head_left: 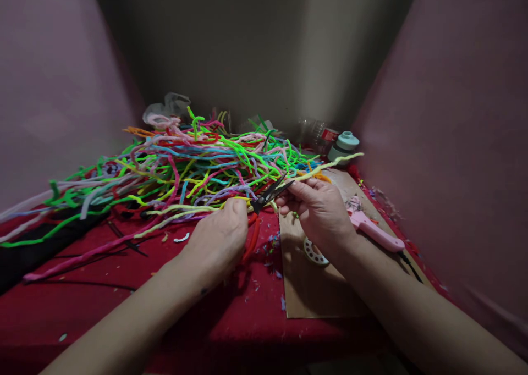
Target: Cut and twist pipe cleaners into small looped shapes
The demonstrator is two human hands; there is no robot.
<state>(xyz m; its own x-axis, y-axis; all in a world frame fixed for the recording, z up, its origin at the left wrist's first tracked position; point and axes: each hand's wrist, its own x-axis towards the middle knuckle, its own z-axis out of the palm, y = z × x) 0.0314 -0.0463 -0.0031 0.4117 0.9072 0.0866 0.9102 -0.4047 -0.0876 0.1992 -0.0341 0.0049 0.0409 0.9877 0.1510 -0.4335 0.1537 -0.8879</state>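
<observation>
My left hand (225, 232) is closed round the scissors (266, 196), which have dark blades and a red handle partly hidden by the fingers. The blades point up and to the right and look parted. Close to the blade tips, my right hand (322, 207) pinches a pale yellow pipe cleaner (344, 159), whose free end sticks out to the upper right. Behind both hands lies a big tangled heap of fuzzy pipe cleaners (206, 160) in green, pink, blue, yellow and other colours.
Under my right hand lies a cardboard sheet (301, 292), with a pale ring with holes (315, 252) and a pink glue gun (379, 233) on it. A mint-green bottle (346, 144) stands behind. Fuzz scraps dot the red tablecloth (173, 292). Walls close in around the table.
</observation>
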